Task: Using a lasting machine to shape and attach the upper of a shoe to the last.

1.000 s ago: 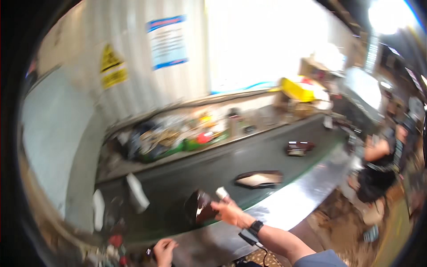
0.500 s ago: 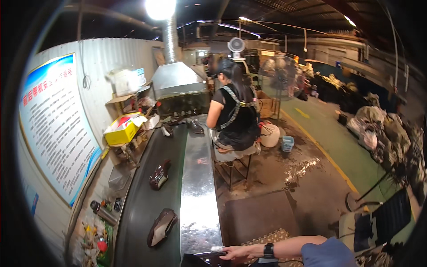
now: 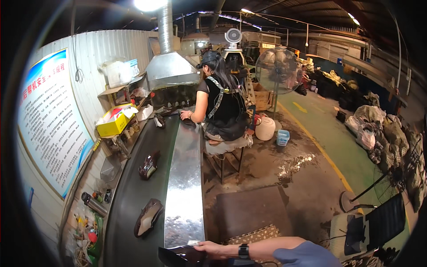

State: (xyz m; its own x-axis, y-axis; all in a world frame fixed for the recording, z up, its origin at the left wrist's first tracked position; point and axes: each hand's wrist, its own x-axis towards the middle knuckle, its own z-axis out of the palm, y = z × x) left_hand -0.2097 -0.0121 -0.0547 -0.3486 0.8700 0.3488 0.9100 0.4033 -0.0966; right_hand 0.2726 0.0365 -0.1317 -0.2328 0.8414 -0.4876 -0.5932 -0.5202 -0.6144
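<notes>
Gripping dark shoe (image 3: 180, 256) in right hand (image 3: 213, 249), fingers clenched on it; left hand unseen.
Could slip off metal bench edge (image 3: 184, 196) beside fingers, given head turned away.

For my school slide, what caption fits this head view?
A bare hand holds a dark shiny shoe piece beside a long dark conveyor belt.

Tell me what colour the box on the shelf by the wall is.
Yellow; the box shows best in the head view, at the left.

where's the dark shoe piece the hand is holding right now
In the head view it sits at the bottom edge, centre-left: the dark shoe piece in the right hand, at the near end of the metal strip.
</notes>
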